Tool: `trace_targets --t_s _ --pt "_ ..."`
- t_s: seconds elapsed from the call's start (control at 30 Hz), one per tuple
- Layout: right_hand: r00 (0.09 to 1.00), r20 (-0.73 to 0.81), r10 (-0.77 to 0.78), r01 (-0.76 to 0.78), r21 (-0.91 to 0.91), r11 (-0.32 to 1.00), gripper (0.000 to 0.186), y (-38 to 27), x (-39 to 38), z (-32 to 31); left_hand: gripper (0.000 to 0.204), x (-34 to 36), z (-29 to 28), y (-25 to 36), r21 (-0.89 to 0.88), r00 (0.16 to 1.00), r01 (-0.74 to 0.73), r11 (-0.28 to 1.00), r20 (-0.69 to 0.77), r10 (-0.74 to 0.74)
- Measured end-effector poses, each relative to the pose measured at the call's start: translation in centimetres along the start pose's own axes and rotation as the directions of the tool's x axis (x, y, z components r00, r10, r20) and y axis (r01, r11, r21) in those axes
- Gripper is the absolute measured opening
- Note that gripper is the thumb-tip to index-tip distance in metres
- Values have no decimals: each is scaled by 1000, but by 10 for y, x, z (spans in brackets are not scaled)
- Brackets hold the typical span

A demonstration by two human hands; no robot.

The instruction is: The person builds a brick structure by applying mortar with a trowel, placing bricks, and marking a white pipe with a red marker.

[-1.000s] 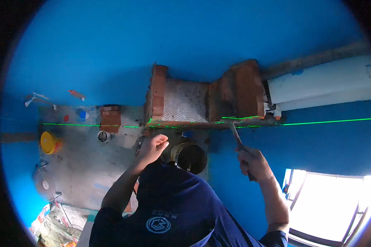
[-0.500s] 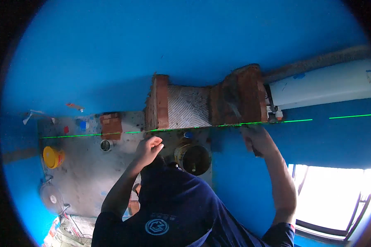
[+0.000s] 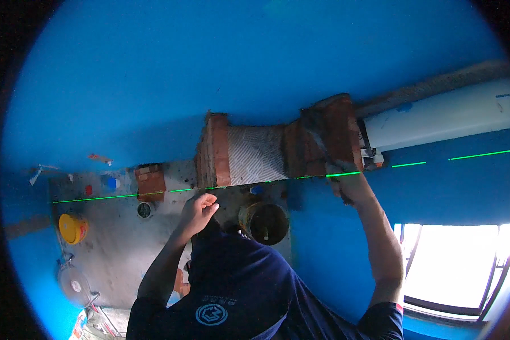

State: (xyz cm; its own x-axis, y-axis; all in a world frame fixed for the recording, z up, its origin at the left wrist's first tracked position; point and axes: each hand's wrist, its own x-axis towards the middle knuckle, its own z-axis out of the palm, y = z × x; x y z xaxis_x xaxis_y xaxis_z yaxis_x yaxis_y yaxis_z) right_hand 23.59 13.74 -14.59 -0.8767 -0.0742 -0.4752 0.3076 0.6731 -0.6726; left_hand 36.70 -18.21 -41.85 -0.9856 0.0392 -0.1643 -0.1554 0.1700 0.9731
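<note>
My right hand (image 3: 347, 187) is closed round a dark-handled tool (image 3: 345, 199), beside the brick box's right block. A thin grey streak, possibly the blade, crosses the block's dark face; my hand hides how the two join. My left hand (image 3: 199, 212) hovers by the left block's lower edge, fingers loosely curled and thumb apart, with nothing visible in it. Between the left brick block (image 3: 213, 150) and the right brick block (image 3: 341, 133) lies a grey, comb-ridged mortar bed (image 3: 256, 152). A green laser line (image 3: 343, 174) runs along their front edge and across my right hand.
Below stands a round bucket (image 3: 268, 222) with dark contents. Farther left are a small white pail (image 3: 145, 209), bricks (image 3: 151, 182), a yellow bucket (image 3: 72, 228) and a fan-like round thing (image 3: 75, 285). A white pipe (image 3: 445, 116) runs right along the blue wall, above a bright window (image 3: 459, 266).
My right hand has moved slightly up and left towards the right block's front edge. My left hand keeps its curled pose. The view has tilted slightly.
</note>
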Motion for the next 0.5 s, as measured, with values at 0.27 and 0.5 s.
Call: trace_targets --t_s 0.27,0.5 --pt "995 -92 43 -44 -12 999 17 -23 -15 7 28 1 4 -15 -46 1000 -6 999 18 7" --pt "985 -169 37 -32 32 999 17 -12 -24 11 27 3 1 5 -46 999 -3 999 49 6"
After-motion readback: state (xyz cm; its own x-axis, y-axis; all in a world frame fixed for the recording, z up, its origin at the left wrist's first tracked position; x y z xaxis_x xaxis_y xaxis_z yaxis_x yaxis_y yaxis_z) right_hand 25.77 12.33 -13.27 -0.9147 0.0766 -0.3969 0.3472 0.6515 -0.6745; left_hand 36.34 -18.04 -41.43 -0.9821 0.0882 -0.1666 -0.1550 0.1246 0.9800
